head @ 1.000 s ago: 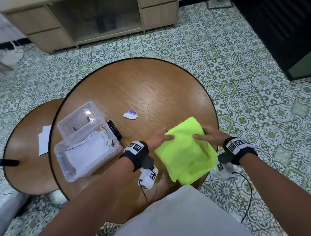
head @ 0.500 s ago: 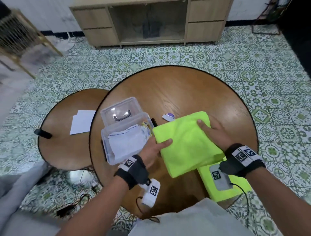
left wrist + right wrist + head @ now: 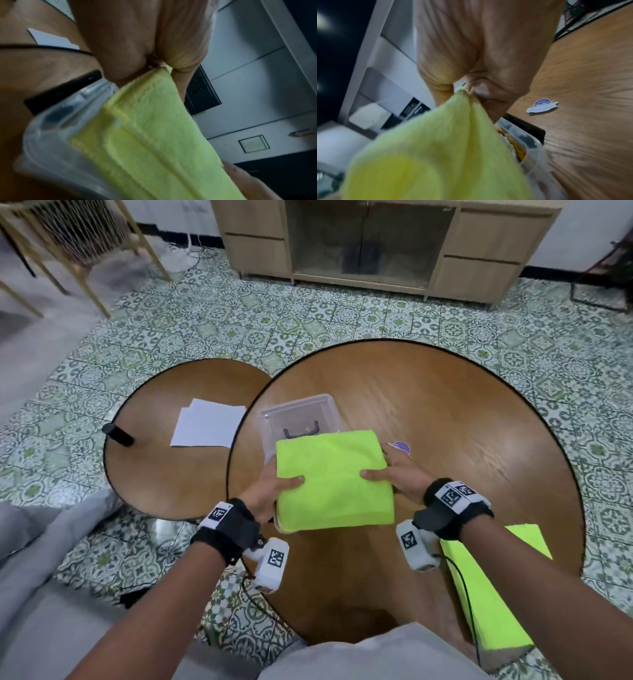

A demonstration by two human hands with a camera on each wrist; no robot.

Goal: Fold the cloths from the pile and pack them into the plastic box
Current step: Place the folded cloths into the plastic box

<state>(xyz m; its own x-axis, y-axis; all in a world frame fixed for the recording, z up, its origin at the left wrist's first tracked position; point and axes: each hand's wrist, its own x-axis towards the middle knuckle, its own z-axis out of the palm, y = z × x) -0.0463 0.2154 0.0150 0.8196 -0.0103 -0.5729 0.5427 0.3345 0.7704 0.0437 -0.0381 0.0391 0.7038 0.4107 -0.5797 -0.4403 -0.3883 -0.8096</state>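
A folded neon-yellow cloth (image 3: 332,479) hangs level over the clear plastic box (image 3: 270,453), covering most of it. My left hand (image 3: 274,491) grips the cloth's left edge, thumb on top and fingers beneath. My right hand (image 3: 394,479) grips the right edge the same way. In the left wrist view the cloth (image 3: 150,135) shows several folded layers above the box rim (image 3: 51,135). From the right wrist, the cloth (image 3: 440,155) is pinched at the palm, with the box (image 3: 530,146) under it. The box's lid (image 3: 301,412) lies behind it. More yellow cloth (image 3: 489,587) lies at the table's near right edge.
The box stands on a round wooden table (image 3: 445,412); a lower round table (image 3: 164,474) at the left carries white paper (image 3: 207,422) and a black cylinder (image 3: 118,434). A torn purple sticker (image 3: 400,447) lies right of the box. A black flat object (image 3: 527,128) lies beside the box.
Both hands carried the folded cloth left from the table's near right part to above the box, which it now covers. The head view swung left as well.
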